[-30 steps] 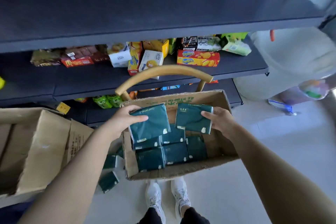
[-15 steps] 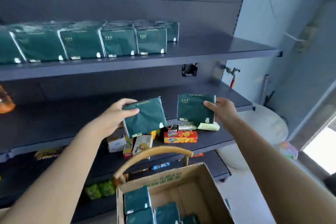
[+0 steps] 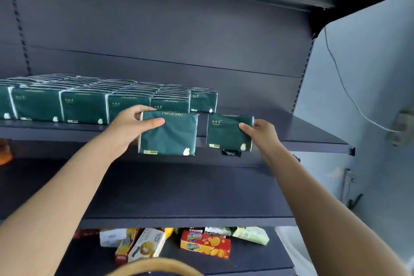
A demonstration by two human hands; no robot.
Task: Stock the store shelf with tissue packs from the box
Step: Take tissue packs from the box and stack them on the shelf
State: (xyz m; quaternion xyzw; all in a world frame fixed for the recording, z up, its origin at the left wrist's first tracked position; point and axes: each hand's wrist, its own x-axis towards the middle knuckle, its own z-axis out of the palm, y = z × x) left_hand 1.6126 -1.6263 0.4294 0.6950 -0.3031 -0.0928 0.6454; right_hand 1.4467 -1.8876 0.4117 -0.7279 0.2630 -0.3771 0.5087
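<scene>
Left hand (image 3: pixel 131 129) gripping a green pack (image 3: pixel 171 135), right hand (image 3: pixel 263 133) gripping a second pack (image 3: pixel 225 133), both raised before the shelf (image 3: pixel 295 129) edge, right of the stocked row (image 3: pixel 85 106), row cut off at left, fingers behind packs hidden

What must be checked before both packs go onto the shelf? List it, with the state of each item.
1. Left hand grips left tissue pack: ok.
2. Right hand grips right tissue pack: ok.
3. Bare shelf free to the right of the stocked row: ok.
4. Held packs upright like the row: ok.
5. Pack bottoms lifted clear of the shelf's front edge: cannot tell from this view.
</scene>
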